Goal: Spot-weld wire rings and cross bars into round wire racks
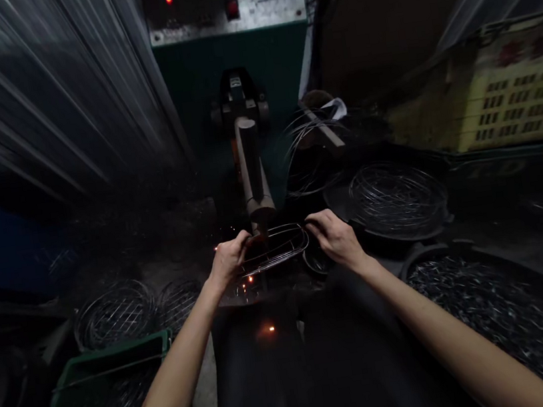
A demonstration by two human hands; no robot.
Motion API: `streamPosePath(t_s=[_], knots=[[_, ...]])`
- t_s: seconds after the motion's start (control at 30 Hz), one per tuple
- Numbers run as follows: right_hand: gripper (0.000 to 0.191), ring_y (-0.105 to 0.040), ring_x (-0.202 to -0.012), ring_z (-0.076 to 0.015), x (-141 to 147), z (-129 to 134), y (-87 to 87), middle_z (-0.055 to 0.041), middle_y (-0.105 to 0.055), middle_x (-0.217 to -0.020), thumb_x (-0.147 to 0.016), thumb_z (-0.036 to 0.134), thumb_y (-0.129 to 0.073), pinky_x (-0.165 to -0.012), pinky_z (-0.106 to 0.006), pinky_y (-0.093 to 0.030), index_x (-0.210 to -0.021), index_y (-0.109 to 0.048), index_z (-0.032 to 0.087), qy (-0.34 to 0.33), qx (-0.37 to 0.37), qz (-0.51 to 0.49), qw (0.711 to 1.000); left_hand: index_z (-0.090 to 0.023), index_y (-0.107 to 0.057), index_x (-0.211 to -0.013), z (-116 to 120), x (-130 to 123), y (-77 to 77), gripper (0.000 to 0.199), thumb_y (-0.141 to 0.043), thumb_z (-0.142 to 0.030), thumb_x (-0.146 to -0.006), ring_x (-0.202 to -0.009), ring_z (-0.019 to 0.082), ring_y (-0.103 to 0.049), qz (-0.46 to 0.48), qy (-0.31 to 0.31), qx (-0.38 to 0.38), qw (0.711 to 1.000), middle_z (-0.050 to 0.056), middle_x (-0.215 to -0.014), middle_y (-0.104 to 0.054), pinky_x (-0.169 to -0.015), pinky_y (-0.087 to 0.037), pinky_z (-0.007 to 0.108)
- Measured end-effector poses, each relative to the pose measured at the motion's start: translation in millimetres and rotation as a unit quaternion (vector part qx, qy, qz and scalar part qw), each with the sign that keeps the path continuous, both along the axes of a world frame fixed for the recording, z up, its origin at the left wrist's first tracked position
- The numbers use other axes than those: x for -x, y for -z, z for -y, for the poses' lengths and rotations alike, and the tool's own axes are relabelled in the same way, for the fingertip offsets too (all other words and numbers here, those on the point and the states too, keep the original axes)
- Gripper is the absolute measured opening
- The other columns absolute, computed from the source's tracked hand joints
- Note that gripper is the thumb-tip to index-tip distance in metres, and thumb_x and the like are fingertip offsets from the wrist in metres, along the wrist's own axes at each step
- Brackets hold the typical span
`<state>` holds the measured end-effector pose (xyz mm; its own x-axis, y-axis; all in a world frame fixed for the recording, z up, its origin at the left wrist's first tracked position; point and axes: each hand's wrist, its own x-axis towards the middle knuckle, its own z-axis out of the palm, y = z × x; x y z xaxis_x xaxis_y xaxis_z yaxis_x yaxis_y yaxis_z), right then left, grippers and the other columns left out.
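Note:
Both my hands hold a wire rack (279,256) with rounded ends and several rods, at the tip of a spot welder (253,165). My left hand (229,260) pinches its left side, fingers closed. At its right end my right hand (336,238) is closed on the rim. The welder's round arm reaches out over the rack, and its electrode comes down close to my left fingertips. Orange sparks (250,279) fly below the rack, and one glows lower down in front of a dark surface. Exactly where the electrode meets the wire is too dark to tell.
A green crate (57,402) with metal parts stands at lower left, round wire grids (115,313) behind it. To the right are a pan of wire rings (393,203), a large tub of short metal pieces (488,308) and a yellow crate (517,84).

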<state>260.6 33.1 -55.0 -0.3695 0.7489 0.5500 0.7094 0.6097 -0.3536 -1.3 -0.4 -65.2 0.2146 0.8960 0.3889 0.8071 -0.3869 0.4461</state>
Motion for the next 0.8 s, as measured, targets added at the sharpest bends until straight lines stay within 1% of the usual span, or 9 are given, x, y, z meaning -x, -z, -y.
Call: streamPosePath(t_s=[0.1,0.17,0.23,0.3,0.4,0.57,0.63,0.7,0.8], knots=[[0.025,-0.058,-0.078,-0.0153,-13.5,-5.4,9.8,-0.0051,-0.061,-0.091,-0.092,0.033,-0.039,-0.067,-0.026,-0.045,-0.101,-0.058,0.020,-0.033,0.074,0.006,0.997,-0.019,-0.056,-0.084,0.3,0.4,4.0,0.026,-0.035,-0.032,-0.091,-0.046,0.009,-0.043,0.013,0.003,0.002,1.000,-0.003,-0.054,-0.048,-0.048,-0.028,0.020],[0.024,-0.058,-0.075,-0.0143,-15.0,-6.9,11.6,-0.0037,-0.061,-0.087,-0.093,0.033,-0.038,-0.068,-0.026,-0.044,-0.096,-0.059,0.020,-0.066,0.094,0.007,0.993,-0.019,-0.056,-0.083,3.9,4.8,8.0,0.028,-0.033,-0.032,-0.091,-0.049,0.010,-0.044,0.021,0.003,0.007,1.000,-0.002,-0.057,-0.050,-0.051,-0.031,0.020],[0.026,-0.056,-0.071,-0.0134,-10.2,-3.6,8.4,-0.0023,-0.060,-0.078,-0.093,0.034,-0.039,-0.066,-0.024,-0.042,-0.092,-0.061,0.020,-0.080,0.079,0.016,0.994,-0.019,-0.058,-0.084,10.0,12.8,11.0,0.029,-0.033,-0.032,-0.091,-0.061,0.012,-0.050,0.021,0.001,0.009,1.000,0.001,-0.067,-0.056,-0.060,-0.038,0.022],[0.027,-0.054,-0.068,-0.0126,-0.7,4.8,2.3,-0.0015,-0.059,-0.072,-0.093,0.035,-0.040,-0.062,-0.023,-0.039,-0.091,-0.062,0.020,-0.078,0.043,0.038,0.995,-0.018,-0.059,-0.092,18.3,20.6,8.8,0.028,-0.036,-0.033,-0.090,-0.082,0.017,-0.053,0.018,-0.014,0.001,1.000,0.005,-0.084,-0.062,-0.075,-0.041,0.028],[0.028,-0.052,-0.066,-0.0112,16.6,20.6,-6.6,-0.0009,-0.059,-0.070,-0.093,0.034,-0.040,-0.059,-0.021,-0.035,-0.096,-0.064,0.020,-0.072,-0.002,0.060,0.996,-0.018,-0.057,-0.110,32.9,21.5,-11.5,0.034,-0.048,-0.040,-0.085,-0.095,0.022,-0.050,0.003,-0.043,-0.024,0.999,0.008,-0.102,-0.063,-0.085,-0.039,0.036],[0.024,-0.051,-0.066,-0.0100,36.4,35.7,-11.7,-0.0003,-0.060,-0.070,-0.093,0.029,-0.042,-0.055,-0.022,-0.031,-0.098,-0.064,0.021,-0.052,-0.046,0.078,0.995,-0.018,-0.050,-0.124,56.3,-1.1,-73.3,0.058,-0.060,-0.049,-0.075,-0.092,0.022,-0.052,-0.041,0.009,-0.034,0.999,0.009,-0.107,-0.060,-0.084,-0.041,0.036],[0.022,-0.050,-0.065,-0.0100,39.2,38.5,-12.1,0.0003,-0.059,-0.069,-0.092,0.028,-0.044,-0.054,-0.023,-0.029,-0.097,-0.065,0.022,-0.045,-0.059,0.092,0.993,-0.018,-0.049,-0.124,63.0,-7.1,-90.2,0.058,-0.061,-0.048,-0.076,-0.092,0.021,-0.052,-0.053,-0.008,-0.019,0.998,0.009,-0.107,-0.060,-0.083,-0.042,0.035],[0.022,-0.048,-0.064,-0.0103,40.1,41.6,-12.3,0.0005,-0.060,-0.069,-0.092,0.028,-0.044,-0.053,-0.023,-0.027,-0.097,-0.065,0.023,-0.048,-0.068,0.112,0.990,-0.017,-0.052,-0.120,65.2,-10.4,-95.4,0.049,-0.059,-0.042,-0.079,-0.092,0.021,-0.053,-0.089,-0.039,0.003,0.995,0.008,-0.103,-0.061,-0.081,-0.044,0.033],[0.020,-0.047,-0.065,-0.0113,40.3,47.0,-12.2,-0.0001,-0.061,-0.071,-0.091,0.026,-0.046,-0.053,-0.024,-0.026,-0.097,-0.065,0.024,-0.055,-0.078,0.138,0.986,-0.016,-0.055,-0.116,58.9,-15.7,-85.4,0.037,-0.057,-0.030,-0.081,-0.094,0.021,-0.055,-0.146,-0.030,0.076,0.986,0.008,-0.101,-0.062,-0.081,-0.044,0.031]])
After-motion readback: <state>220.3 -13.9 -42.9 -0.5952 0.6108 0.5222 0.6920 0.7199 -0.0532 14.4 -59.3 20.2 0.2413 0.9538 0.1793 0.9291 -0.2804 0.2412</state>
